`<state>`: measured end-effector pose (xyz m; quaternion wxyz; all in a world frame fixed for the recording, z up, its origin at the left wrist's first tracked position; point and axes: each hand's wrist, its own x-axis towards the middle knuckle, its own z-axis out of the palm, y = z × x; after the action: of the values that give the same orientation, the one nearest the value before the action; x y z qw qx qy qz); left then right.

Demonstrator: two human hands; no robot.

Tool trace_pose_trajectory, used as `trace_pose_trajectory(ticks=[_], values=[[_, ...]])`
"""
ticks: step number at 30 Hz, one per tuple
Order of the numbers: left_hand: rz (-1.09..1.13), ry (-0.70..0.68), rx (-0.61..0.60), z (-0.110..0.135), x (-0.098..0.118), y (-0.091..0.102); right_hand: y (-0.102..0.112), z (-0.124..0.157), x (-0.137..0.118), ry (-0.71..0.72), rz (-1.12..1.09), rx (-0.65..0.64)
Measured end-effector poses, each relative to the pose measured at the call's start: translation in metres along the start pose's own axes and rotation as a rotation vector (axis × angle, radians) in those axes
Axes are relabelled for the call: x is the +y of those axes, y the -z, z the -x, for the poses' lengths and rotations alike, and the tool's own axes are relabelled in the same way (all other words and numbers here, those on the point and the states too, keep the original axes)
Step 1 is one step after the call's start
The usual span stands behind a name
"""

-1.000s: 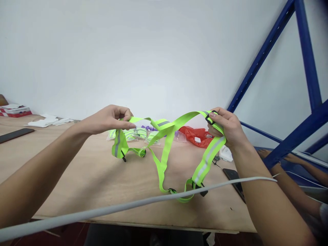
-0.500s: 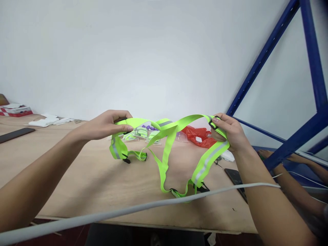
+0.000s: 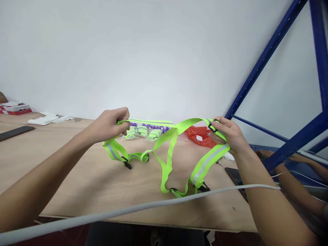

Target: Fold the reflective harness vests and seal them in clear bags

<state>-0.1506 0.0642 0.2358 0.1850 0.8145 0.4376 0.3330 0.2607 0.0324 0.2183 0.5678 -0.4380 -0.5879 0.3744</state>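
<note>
A neon-yellow reflective harness (image 3: pixel 207 163) with grey stripes and black buckles is stretched between my two hands above the table. My left hand (image 3: pixel 114 124) is closed round its left strap, near a black fitting mostly hidden by the fingers. On the other side, my right hand (image 3: pixel 228 133) pinches the strap by a black slider buckle (image 3: pixel 213 126). Straps cross in the middle, and the lower loops with a black clip (image 3: pixel 203 187) hang down to the tabletop.
Bagged neon straps (image 3: pixel 154 135) and small purple pieces lie by the wall, beside a red plastic bag (image 3: pixel 201 136). A white cable (image 3: pixel 143 207) crosses in front. Phones lie left and right. A blue metal frame (image 3: pixel 266 61) stands at right, with another person's arm (image 3: pixel 297 186) beyond it.
My left hand has turned into a tighter fist, and the strap between the hands is drawn straighter. The left loop has swung slightly left. My right hand has barely moved.
</note>
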Motion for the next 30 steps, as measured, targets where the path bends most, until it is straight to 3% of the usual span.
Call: trace_pose_trajectory(ticks=[6,10,18,22,26,30], values=[[0.530,0.070,-0.382,-0.004,-0.011,0.008,0.002,-0.001,-0.004,-0.005,0.017,-0.043],[0.708,0.067,-0.471,-0.003,-0.020,0.013,0.007,-0.002,-0.007,-0.016,0.025,-0.079],[0.776,-0.016,-0.418,0.002,-0.005,0.020,0.002,-0.001,-0.003,0.045,-0.029,-0.023],[0.624,-0.060,-0.362,0.005,-0.006,0.032,0.004,0.000,-0.006,0.060,-0.012,-0.022],[0.306,-0.004,-0.208,0.008,-0.001,0.039,0.005,0.003,-0.013,0.079,0.002,-0.022],[0.045,0.008,0.041,0.008,0.011,0.037,0.002,0.007,-0.022,0.108,-0.005,0.010]])
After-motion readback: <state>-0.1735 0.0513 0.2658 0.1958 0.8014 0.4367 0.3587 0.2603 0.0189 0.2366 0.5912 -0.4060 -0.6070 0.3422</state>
